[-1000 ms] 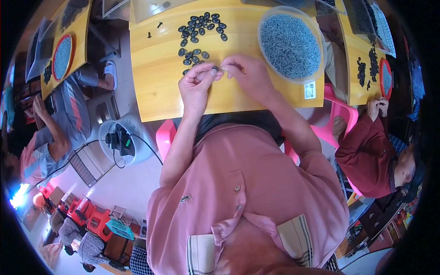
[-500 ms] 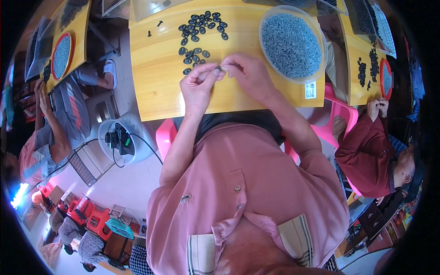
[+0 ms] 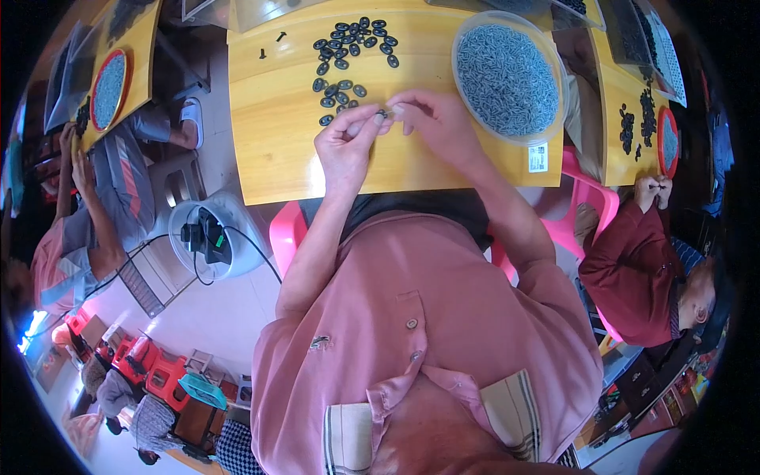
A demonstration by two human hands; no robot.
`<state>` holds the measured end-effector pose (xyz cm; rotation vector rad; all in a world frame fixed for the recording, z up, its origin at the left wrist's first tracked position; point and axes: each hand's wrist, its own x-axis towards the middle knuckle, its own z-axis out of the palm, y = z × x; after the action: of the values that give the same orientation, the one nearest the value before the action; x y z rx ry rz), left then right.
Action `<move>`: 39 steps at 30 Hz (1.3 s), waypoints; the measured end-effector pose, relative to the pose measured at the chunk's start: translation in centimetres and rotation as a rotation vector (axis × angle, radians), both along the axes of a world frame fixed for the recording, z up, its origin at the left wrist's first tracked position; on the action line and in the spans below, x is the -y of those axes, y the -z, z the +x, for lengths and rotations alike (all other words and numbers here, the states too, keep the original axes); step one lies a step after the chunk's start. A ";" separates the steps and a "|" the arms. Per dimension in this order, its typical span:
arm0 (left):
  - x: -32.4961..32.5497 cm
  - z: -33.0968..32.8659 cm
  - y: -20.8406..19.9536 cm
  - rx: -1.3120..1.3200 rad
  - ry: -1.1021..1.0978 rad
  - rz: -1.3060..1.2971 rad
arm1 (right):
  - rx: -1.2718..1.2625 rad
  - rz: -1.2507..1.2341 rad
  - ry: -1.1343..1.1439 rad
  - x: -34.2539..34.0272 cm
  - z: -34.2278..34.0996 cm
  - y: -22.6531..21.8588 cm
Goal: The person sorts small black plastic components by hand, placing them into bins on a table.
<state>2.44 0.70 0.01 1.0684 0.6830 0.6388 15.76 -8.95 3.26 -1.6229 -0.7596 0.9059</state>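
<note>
Presently, we see one small dark piece [image 3: 383, 113] at the fingertips of the left hand [image 3: 347, 145], pinched between its thumb and forefinger, above the near part of the yellow table [image 3: 277, 142]. The piece lies to the left of the right hand [image 3: 440, 131], whose fingertips are just beside it, and the left hand is the nearer one, because it carries it. The long axis of this piece is too small for us to read. The right thumb and forefinger come close together, but we cannot tell if they pinch something or only touch. About the counting: we find one round clear tub [image 3: 563, 91] beyond the right hand, filled with grey screws [image 3: 507, 79] too many to count. Beyond the left hand we count some twenty-eight black oval pieces [image 3: 345, 85], about nine of them in the nearer cluster; several overlap, so the number is not exact. Farther to the left lie two small black parts [image 3: 280, 36], apart from each other.
</note>
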 end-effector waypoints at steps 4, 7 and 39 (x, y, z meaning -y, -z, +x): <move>-0.1 -0.1 0.2 -0.008 0.015 -0.001 | -0.055 -0.006 -0.027 0.1 0.3 0.5; 0.0 -0.2 0.1 -0.029 0.024 0.017 | 0.014 -0.083 -0.039 -0.1 0.2 -0.3; -0.3 -0.3 -0.3 0.056 0.101 -0.034 | 0.169 0.005 -0.004 0.0 0.1 -0.3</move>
<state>2.18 0.99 0.34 1.0433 0.5852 0.5660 15.87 -8.93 3.58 -1.7092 -0.8808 0.7752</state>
